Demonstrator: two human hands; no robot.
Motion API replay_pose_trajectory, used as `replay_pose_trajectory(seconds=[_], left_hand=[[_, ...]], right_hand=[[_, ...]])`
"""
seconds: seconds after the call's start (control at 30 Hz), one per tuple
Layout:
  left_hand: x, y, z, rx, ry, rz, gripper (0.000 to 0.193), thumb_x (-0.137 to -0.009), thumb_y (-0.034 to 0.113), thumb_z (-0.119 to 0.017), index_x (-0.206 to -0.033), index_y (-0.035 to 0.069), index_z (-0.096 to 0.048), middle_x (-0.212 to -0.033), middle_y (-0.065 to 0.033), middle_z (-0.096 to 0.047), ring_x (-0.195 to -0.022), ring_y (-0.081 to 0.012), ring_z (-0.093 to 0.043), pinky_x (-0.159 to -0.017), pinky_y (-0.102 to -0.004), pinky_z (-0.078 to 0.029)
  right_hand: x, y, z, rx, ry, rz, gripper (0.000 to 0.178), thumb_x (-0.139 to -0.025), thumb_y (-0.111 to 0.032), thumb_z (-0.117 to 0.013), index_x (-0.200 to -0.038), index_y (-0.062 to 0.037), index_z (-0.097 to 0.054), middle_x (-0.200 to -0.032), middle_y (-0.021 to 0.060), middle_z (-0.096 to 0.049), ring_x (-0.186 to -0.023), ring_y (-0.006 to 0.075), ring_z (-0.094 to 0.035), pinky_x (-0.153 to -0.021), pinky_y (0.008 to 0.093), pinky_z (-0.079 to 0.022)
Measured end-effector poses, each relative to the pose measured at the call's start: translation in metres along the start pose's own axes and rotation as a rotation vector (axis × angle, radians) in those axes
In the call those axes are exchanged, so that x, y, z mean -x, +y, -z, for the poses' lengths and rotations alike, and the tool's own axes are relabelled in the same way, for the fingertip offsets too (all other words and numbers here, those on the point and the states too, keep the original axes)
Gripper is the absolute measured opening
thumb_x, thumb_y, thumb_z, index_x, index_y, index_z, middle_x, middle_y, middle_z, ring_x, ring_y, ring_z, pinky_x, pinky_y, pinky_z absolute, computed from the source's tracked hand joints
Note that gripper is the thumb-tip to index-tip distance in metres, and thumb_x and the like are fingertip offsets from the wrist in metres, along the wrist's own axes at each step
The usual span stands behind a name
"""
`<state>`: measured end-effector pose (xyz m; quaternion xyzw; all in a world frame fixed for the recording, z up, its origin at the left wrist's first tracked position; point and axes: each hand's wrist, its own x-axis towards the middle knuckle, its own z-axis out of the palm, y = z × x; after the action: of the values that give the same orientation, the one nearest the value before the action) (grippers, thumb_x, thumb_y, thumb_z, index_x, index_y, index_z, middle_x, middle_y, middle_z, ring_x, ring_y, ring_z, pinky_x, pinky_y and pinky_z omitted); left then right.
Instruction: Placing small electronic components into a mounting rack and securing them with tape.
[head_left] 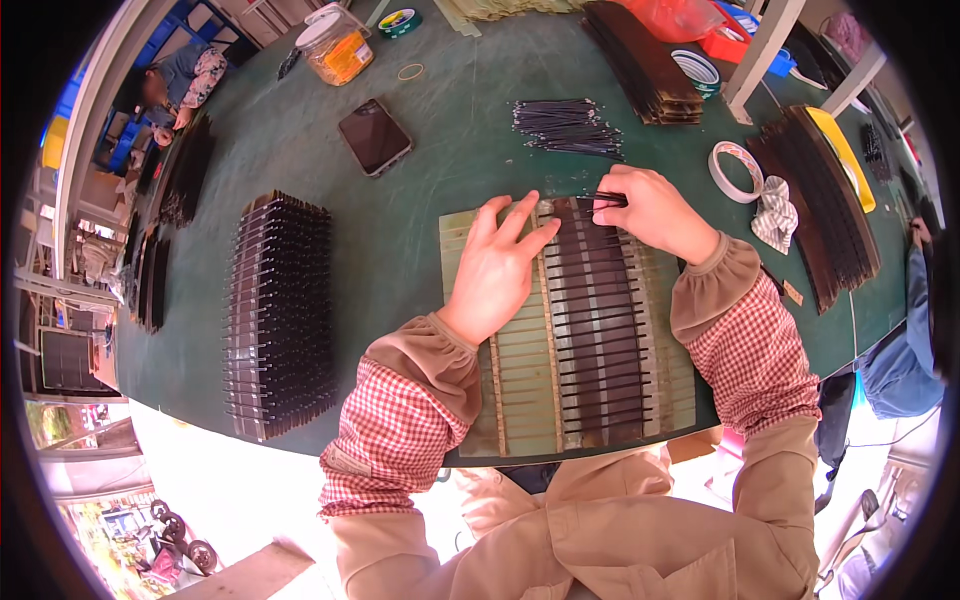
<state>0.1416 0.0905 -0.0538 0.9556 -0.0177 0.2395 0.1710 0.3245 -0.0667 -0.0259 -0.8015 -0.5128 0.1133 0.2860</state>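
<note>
A pale green slotted board (520, 370) lies on the dark green table in front of me, with a column of dark brown strips (595, 340) laid across it. My left hand (497, 265) rests flat on the board's upper left part, fingers spread, fingertips touching the top strips. My right hand (650, 212) is at the board's top right corner, its fingers pinched on a small bundle of thin black rods (610, 199). A loose pile of the same black rods (568, 127) lies just beyond the board.
A long stack of dark strips (278, 312) lies to the left, more stacks at the back (645, 65) and right (820, 205). A phone (375, 137), a lidded plastic jar (338, 45), tape rolls (735, 170) and a rag (775, 215) lie around. Other people sit at far left and right.
</note>
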Motion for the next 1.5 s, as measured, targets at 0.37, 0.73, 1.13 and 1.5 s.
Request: replay_pose_trajectory(seconds=[0.37,0.73,1.13,1.5], left_hand=[[0.029,0.017,0.042,0.185,0.300,0.161,0.053,-0.078,-0.011,-0.057,-0.127,0.007,-0.057,-0.135,-0.0167,-0.051,-0.122,-0.0360,-0.046,-0.100,-0.0397,-0.042],[0.266,0.136,0.070,0.152,0.886,0.699,0.039,-0.087,-0.003,-0.053,-0.126,-0.002,-0.046,-0.121,-0.0142,-0.052,-0.109,-0.0260,-0.050,-0.100,-0.0380,-0.037],[0.260,0.137,0.052,1.294,0.866,1.116,0.015,-0.102,0.015,-0.044,-0.109,0.004,-0.050,-0.075,-0.0072,-0.058,-0.048,-0.0091,-0.043,-0.046,-0.0215,-0.033],[0.219,0.176,0.100,1.749,0.628,1.080,0.006,-0.099,0.014,-0.050,-0.099,0.008,-0.051,-0.066,-0.0068,-0.057,-0.033,-0.0063,-0.028,-0.038,-0.0213,-0.024]], right_hand=[[-0.008,0.031,0.023,-0.235,0.103,0.025,0.017,-0.078,-0.006,-0.068,-0.093,0.0007,-0.064,-0.083,0.0131,-0.060,-0.081,0.0283,-0.062,-0.074,0.0367,-0.048],[-0.073,0.034,-0.010,0.031,0.165,0.244,0.019,-0.074,-0.001,-0.071,-0.092,-0.0002,-0.064,-0.087,0.0127,-0.061,-0.087,0.0298,-0.062,-0.077,0.0367,-0.051],[0.000,-0.002,0.041,-0.084,0.071,0.150,0.015,-0.091,-0.008,-0.063,-0.103,0.0000,-0.063,-0.095,0.0042,-0.064,-0.085,0.0117,-0.060,-0.078,0.0270,-0.048],[0.115,-0.072,0.028,-0.239,0.178,0.229,0.016,-0.091,-0.013,-0.063,-0.102,-0.0024,-0.066,-0.088,0.0037,-0.066,-0.075,0.0090,-0.057,-0.067,0.0226,-0.047]])
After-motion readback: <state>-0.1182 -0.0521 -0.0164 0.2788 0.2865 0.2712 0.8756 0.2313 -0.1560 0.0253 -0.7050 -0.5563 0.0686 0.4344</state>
